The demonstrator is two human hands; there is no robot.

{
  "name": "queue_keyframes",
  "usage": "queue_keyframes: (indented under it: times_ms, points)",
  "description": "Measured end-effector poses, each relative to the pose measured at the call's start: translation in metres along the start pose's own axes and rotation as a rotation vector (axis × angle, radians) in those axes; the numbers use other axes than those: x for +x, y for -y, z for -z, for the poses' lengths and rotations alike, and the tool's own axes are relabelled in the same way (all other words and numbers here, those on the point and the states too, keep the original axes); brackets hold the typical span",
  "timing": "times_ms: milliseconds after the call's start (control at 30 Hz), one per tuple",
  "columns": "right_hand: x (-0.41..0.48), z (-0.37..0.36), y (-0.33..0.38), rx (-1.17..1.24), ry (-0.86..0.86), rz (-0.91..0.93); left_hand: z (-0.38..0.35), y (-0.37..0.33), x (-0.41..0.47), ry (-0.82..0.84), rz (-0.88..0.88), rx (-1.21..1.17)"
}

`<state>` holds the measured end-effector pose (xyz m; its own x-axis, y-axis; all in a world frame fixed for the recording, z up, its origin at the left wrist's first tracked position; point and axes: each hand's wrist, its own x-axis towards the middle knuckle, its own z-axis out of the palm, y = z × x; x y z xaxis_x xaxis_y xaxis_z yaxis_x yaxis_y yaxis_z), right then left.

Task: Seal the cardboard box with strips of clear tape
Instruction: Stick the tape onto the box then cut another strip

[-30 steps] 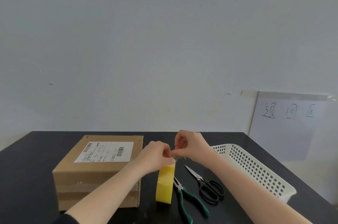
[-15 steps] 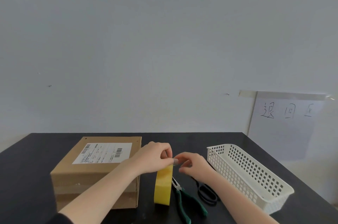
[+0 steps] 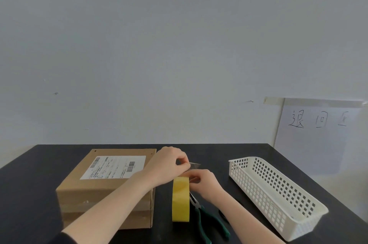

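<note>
Head: tape roll [image 3: 180,200] between box [image 3: 103,190], basket [image 3: 258,198]

left hand [image 3: 169,164]: rose, pinching tape end [image 3: 195,163] | right hand [image 3: 204,183]: lowered, grips roll [image 3: 180,201]

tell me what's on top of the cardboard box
A white shipping label lies flat on the cardboard box. The left forearm crosses over the box's near right corner, hiding that part of the top.
</note>
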<state>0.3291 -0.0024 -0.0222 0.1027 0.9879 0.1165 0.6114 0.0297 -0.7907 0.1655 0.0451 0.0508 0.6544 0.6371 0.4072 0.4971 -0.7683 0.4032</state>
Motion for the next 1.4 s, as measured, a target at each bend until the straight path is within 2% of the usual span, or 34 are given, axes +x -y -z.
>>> queue_keyframes:
  times_ms: [567, 667, 833, 1133, 1300, 1400]
  points:
    - [0.007, -0.02, -0.013, -0.175, 0.017, -0.077, 0.019, 0.004, -0.009, -0.01, 0.066, -0.153]
    - [0.01, -0.02, -0.019, -0.297, 0.014, -0.098, 0.038, -0.004, -0.002, -0.133, 0.098, -0.311]
    - [0.006, -0.021, -0.024, -0.338, 0.017, -0.128, 0.057, -0.016, 0.005, -0.074, 0.054, -0.228]
    - [0.01, -0.018, -0.012, -0.444, 0.147, -0.096, 0.05, -0.01, 0.002, -0.128, 0.136, -0.29]
    - [-0.002, 0.014, -0.008, -0.335, 0.14, -0.068, 0.046, -0.012, -0.001, -0.133, 0.111, -0.289]
    - [-0.012, 0.041, -0.009, -0.388, 0.111, -0.094, 0.045, -0.014, -0.001, -0.158, 0.062, -0.229]
